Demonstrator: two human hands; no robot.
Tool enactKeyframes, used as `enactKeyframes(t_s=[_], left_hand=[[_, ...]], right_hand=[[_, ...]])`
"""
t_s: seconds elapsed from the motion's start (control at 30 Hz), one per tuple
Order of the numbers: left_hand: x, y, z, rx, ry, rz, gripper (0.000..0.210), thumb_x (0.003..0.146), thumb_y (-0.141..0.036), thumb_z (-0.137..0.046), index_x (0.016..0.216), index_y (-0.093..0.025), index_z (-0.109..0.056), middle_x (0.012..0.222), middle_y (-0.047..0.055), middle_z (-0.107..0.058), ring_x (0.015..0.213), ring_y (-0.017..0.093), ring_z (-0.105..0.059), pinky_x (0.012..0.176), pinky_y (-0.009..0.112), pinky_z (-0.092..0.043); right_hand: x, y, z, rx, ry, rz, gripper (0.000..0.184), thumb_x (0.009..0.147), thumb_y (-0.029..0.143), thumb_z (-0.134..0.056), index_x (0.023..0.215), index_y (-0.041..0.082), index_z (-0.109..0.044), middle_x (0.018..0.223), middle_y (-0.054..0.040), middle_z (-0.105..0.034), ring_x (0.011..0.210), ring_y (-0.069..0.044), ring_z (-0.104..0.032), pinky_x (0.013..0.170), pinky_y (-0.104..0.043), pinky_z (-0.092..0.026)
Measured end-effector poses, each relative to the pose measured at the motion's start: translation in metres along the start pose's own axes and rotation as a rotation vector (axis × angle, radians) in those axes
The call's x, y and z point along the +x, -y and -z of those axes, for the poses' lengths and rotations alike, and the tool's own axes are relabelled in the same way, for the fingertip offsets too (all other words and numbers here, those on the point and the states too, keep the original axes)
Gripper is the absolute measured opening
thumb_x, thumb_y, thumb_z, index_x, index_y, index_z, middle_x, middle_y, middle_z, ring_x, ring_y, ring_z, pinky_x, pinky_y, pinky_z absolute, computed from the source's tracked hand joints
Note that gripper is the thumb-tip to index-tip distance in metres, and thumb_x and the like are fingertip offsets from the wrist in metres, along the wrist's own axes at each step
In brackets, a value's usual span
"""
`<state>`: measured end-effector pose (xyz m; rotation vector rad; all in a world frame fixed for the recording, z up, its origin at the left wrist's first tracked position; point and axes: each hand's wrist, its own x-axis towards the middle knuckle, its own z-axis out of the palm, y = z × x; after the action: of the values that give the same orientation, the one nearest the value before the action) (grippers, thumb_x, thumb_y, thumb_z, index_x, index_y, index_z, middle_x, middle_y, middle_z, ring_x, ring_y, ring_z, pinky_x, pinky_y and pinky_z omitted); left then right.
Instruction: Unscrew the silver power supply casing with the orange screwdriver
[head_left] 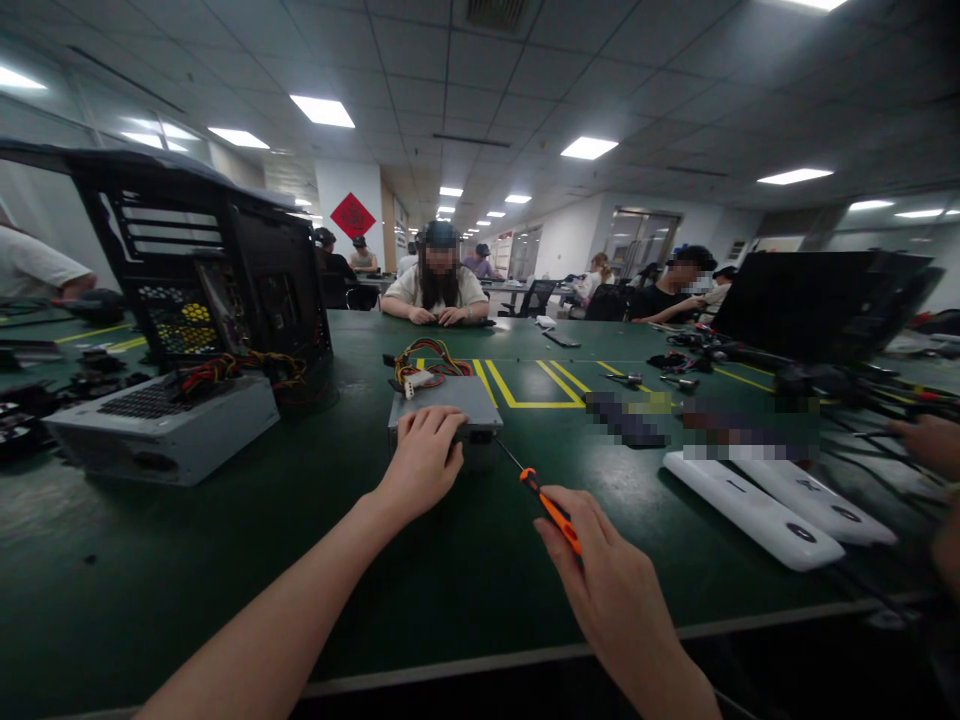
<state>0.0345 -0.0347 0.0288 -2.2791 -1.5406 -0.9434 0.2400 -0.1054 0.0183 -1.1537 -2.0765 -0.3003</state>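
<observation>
A small grey computer power supply point(480, 400) lies on the green table in front of me, its coloured cable bundle point(429, 365) heaped at the back. My left hand point(424, 455) rests over its front left edge, with fingers on the top face and the thumb down the front, gripping it. In my right hand point(600, 560) is an orange and black screwdriver point(551, 508). Its thin shaft points up and left, with the tip at the front right corner of the power supply. Whether the tip sits in a screw is too small to tell.
At left stand a black computer case point(225, 260) and a larger power supply point(172, 430). White elongated devices point(750, 510) lie at right, near a black monitor point(810, 305) and cables. A person point(439, 280) sits opposite; another person's hand point(926, 445) is at the right edge.
</observation>
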Motion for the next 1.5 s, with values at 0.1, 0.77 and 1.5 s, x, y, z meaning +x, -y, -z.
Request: enactKeyframes(t_s=[0.1,0.77,1.5], left_hand=[[0.000,0.000,-0.001,0.002,0.001,-0.001,0.031,0.079,-0.018,-0.044,0.109,-0.022,-0.050,0.115,0.005,-0.052,0.107,0.022,-0.044,0.090,0.040,-0.029],[0.000,-0.001,-0.002,0.000,-0.018,0.003,0.031,0.079,-0.017,-0.044,0.108,-0.023,-0.050,0.115,0.005,-0.052,0.107,0.021,-0.044,0.090,0.039,-0.029],[0.000,0.000,-0.001,0.000,-0.009,0.006,0.030,0.079,-0.017,-0.045,0.108,-0.022,-0.050,0.115,0.005,-0.053,0.107,0.022,-0.044,0.090,0.039,-0.029]], right_hand=[[0.000,0.003,0.003,0.033,0.030,-0.003,0.025,0.090,0.031,-0.033,0.109,0.017,-0.044,0.104,-0.0123,-0.055,0.081,-0.018,-0.063,0.064,-0.031,-0.055],[0.000,0.008,-0.002,0.053,0.017,0.048,0.026,0.088,0.017,-0.031,0.108,0.017,-0.047,0.109,-0.0127,-0.055,0.084,-0.017,-0.064,0.063,-0.027,-0.056],[-0.001,0.006,-0.005,0.017,-0.052,0.047,0.027,0.088,0.021,-0.034,0.112,0.015,-0.044,0.116,-0.0163,-0.049,0.097,-0.020,-0.059,0.071,-0.031,-0.055]])
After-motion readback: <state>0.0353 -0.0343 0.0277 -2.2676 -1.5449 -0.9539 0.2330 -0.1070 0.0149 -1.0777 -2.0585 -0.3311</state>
